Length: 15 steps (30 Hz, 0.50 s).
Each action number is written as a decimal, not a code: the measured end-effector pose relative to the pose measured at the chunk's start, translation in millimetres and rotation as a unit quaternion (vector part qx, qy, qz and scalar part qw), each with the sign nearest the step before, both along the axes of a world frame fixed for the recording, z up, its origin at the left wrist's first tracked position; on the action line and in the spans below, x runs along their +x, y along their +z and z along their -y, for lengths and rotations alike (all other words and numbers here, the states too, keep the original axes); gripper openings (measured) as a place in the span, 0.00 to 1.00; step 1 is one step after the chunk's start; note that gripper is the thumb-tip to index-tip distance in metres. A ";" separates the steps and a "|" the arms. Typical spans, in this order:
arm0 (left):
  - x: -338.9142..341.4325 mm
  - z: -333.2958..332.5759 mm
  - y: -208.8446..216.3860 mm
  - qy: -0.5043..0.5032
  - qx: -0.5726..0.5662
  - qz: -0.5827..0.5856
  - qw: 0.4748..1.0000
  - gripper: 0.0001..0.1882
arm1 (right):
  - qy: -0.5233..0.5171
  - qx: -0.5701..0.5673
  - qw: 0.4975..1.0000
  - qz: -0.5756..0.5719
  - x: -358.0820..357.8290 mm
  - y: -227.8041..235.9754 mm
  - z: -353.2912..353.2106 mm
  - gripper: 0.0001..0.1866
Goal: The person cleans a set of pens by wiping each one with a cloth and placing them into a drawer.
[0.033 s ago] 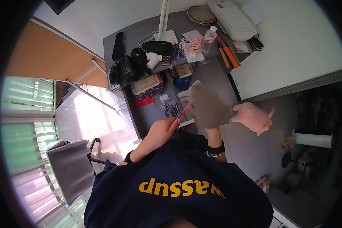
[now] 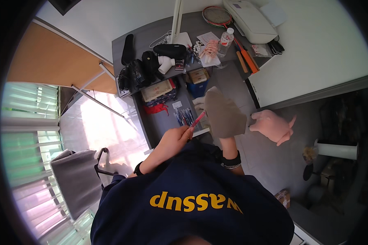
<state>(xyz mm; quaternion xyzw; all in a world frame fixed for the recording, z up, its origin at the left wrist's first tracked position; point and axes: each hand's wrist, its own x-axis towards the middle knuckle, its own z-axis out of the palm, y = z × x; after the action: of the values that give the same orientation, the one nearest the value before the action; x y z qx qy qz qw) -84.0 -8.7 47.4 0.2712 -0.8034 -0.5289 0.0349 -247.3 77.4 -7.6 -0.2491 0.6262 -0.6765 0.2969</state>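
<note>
My left hand (image 2: 173, 141) is closed round a slim pink pen-like stick (image 2: 198, 119). Its far end reaches the left edge of a grey-brown cloth piece (image 2: 223, 116), shaped rather like a mitt. That cloth covers my right hand, whose bare wrist (image 2: 230, 145) comes out below it, so the right fingers are hidden. Pale finger-like parts (image 2: 199, 103) show at the cloth's left side; what they belong to is unclear. Just beyond my left hand, an open drawer (image 2: 159, 126) holds several pens (image 2: 185, 117) and a red cloth item (image 2: 156, 109).
Behind the drawer, the grey desk (image 2: 151, 38) bears black cases (image 2: 170, 50), a bottle (image 2: 226, 38), a racket (image 2: 216, 16) and a white printer (image 2: 249, 21). To the right lies a pink plush toy (image 2: 271, 125); at left stands a grey chair (image 2: 77, 179).
The grey-brown cloth over my right hand has shifted very slightly to the left. My left hand and the pink stick look the same.
</note>
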 end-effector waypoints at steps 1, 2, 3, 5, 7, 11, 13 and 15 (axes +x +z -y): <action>2.4 0.2 0.6 0.002 0.026 0.029 0.999 0.19 | 0.003 0.001 1.000 0.007 5.7 0.1 2.5 0.22; 4.3 1.0 0.7 0.002 0.026 0.031 0.999 0.19 | 0.002 0.000 1.000 0.021 10.2 0.7 4.1 0.22; 6.9 2.0 0.5 0.008 0.059 0.036 0.998 0.19 | 0.000 -0.002 0.999 0.038 12.9 1.5 5.2 0.22; 11.0 5.5 -1.7 0.012 0.093 0.043 0.995 0.19 | -0.008 -0.017 0.995 0.093 11.9 2.9 4.6 0.22; 14.9 10.9 -7.0 -0.002 0.258 -0.022 0.966 0.19 | -0.016 -0.047 0.981 0.186 9.1 4.8 1.8 0.22; 11.0 8.2 -13.8 0.061 0.382 -0.098 0.917 0.18 | -0.012 -0.088 0.945 0.314 8.8 7.3 -8.9 0.22; 5.4 8.7 -15.1 0.013 0.350 -0.090 0.932 0.18 | 0.005 -0.072 0.960 0.271 15.4 2.6 -8.2 0.22; -0.1 0.8 -17.6 0.004 0.358 -0.076 0.930 0.18 | 0.036 -0.015 0.999 0.009 23.1 -23.6 -4.6 0.21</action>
<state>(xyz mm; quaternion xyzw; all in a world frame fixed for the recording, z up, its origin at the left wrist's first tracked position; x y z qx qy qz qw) -84.2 -9.6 29.8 0.2277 -0.5544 -0.8005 -0.0018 -224.2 82.0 -31.2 -0.2700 0.6042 -0.6765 0.3231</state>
